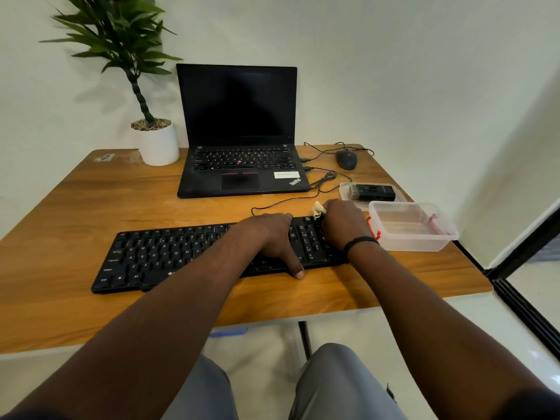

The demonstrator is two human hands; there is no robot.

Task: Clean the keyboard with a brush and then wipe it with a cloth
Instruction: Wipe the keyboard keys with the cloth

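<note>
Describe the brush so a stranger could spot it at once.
Start at the open laptop on the wooden table and go right and nearer, past the mouse. The brush lies in a clear lid behind the empty plastic box; it alone has a black body with pale bristles.

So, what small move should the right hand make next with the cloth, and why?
Probably drag the cloth leftward along the top key row. The right hand grips it at the keyboard's far right end, the left hand steadies the middle, and the brush already lies on the lid behind, so wiping seems under way.
</note>
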